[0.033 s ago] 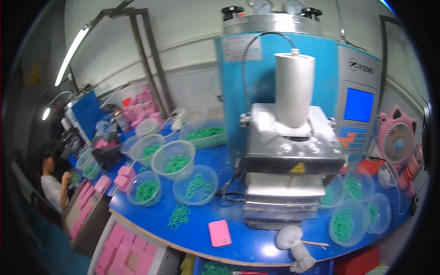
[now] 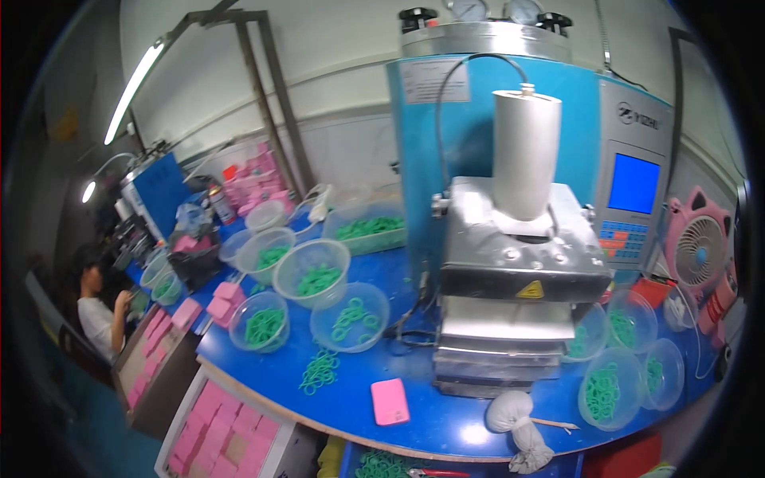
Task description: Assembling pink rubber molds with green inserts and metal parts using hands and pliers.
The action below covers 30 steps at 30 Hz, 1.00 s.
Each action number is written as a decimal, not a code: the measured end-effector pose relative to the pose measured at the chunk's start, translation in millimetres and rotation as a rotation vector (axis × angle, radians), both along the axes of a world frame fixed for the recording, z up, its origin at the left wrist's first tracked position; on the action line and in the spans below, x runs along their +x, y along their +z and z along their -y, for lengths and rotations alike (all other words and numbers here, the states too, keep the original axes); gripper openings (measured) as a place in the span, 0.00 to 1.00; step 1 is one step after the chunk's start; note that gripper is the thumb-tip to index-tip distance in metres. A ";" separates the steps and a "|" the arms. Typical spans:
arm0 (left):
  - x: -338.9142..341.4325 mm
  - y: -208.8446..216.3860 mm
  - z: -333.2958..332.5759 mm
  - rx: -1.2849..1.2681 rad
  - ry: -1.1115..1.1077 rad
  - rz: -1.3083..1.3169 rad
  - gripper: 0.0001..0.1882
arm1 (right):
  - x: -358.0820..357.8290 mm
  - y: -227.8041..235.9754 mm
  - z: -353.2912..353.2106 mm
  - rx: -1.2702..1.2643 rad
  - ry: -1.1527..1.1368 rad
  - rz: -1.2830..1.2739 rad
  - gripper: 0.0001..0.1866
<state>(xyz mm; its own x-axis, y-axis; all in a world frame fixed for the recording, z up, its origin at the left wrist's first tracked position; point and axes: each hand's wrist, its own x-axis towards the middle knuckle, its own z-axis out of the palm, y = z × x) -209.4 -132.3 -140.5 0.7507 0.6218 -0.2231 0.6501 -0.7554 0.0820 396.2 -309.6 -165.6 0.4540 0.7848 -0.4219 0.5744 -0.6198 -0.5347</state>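
Observation:
Neither of my hands shows in the head view. A press machine [image 2: 522,275] with a white cylinder on top stands on the blue table [image 2: 335,398]. In front of it, near the table's edge, lies a pink rectangular block [image 2: 390,401]. A small pile of green rings [image 2: 319,372] lies left of that block. Close to the press's front right is a tied grey-white cloth bundle [image 2: 516,422], with a thin pointed stick [image 2: 555,424] beside it.
Clear bowls of green rings [image 2: 349,317] crowd the left; more bowls [image 2: 610,388] stand right. A pink fan [image 2: 697,248] is at far right. Boxes of pink blocks [image 2: 219,430] stand below the left edge. A seated person [image 2: 100,311] works at far left.
The whole scene sits slightly farther right in the picture, as my head has turned a little. Nothing on the table has visibly moved.

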 end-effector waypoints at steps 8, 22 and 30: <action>41.8 14.6 13.4 0.012 0.796 0.011 0.29 | 14.3 5.1 -13.8 -0.060 0.140 0.014 0.31; 28.8 -12.2 6.6 0.142 0.855 0.091 0.28 | 54.6 52.4 -68.9 -0.411 0.662 0.107 0.31; 24.5 -8.8 0.9 0.037 0.886 0.165 0.26 | 62.4 56.7 -75.2 -0.626 0.846 0.098 0.31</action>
<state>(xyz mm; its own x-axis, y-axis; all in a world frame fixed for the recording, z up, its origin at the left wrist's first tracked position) -184.9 -133.2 -149.3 0.0134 0.9922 -0.1239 0.9774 0.0131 0.2112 458.6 -234.4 -108.9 -0.0856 0.5163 -0.8521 0.9716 -0.1463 -0.1862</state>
